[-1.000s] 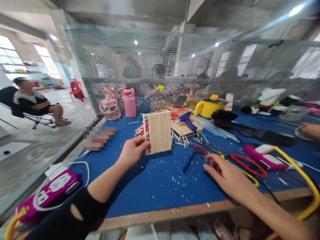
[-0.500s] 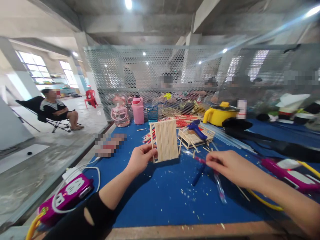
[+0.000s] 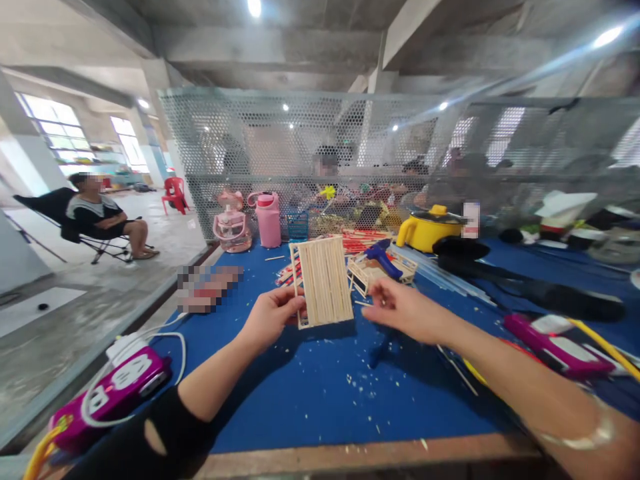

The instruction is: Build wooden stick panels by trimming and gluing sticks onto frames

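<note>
My left hand grips the lower left edge of a panel of pale wooden sticks, which stands tilted above the blue tabletop. To the right of the panel is my right hand, its fingers pinched around a short thin stick that points left toward the panel. Behind my right hand, a blue glue gun rests on a low frame of sticks. Small wood chips are scattered over the cloth in front of both hands.
Red-and-white stick packs, pink bottles, and a yellow pot stand behind. Clear glue sticks lie right. Purple power strips sit at both sides. Beyond the mesh screen are people; another person sits far left.
My right hand has moved left and up, nearer the panel, and now holds a short stick. The plastic wrapper near it is no longer visible. The view has shifted slightly.
</note>
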Tool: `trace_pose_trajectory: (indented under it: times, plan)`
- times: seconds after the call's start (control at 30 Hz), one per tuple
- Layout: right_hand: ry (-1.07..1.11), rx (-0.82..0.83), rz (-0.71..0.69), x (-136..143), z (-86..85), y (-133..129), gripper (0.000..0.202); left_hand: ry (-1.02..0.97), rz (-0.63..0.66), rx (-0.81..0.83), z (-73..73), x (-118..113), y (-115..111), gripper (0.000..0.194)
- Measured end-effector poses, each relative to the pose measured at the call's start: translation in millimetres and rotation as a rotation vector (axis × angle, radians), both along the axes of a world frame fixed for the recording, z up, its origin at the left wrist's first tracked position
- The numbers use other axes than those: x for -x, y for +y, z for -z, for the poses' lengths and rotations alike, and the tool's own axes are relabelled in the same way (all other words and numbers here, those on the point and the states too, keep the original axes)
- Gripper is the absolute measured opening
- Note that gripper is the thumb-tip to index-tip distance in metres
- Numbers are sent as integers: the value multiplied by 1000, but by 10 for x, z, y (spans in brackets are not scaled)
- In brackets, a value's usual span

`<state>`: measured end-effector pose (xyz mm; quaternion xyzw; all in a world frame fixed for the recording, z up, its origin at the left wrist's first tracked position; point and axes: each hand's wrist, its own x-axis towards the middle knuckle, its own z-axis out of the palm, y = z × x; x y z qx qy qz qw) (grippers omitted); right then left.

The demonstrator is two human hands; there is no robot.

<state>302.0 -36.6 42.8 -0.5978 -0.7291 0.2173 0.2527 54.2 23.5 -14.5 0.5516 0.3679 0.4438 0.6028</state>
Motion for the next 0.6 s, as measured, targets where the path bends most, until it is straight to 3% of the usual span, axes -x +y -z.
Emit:
trace_pose_trajectory:
  times: [0.07, 0.17, 0.3, 0.4, 0.47, 0.53, 0.6]
  plan:
    - [244, 78, -32, 139, 96, 262, 40, -19, 6, 37, -10, -11, -18, 38]
    - [566, 213, -165, 293, 326, 437, 42, 28, 8, -14, 15, -16, -17, 30]
    - [702, 213, -183, 330, 544, 454, 37, 211, 64, -144, 83, 11, 18, 23]
    - [627, 194, -172, 285, 565, 438, 38, 319, 132, -220, 110, 37, 40, 24]
    - [462, 129, -120, 246, 513, 393, 46, 380, 116, -256, 117, 49, 50, 26]
    - [143, 39, -21, 210, 436, 282, 51, 408, 87, -263, 119, 55, 58, 25]
    - [-241, -18, 53, 186, 381, 98, 42, 348, 60, -215, 121, 54, 63, 22]
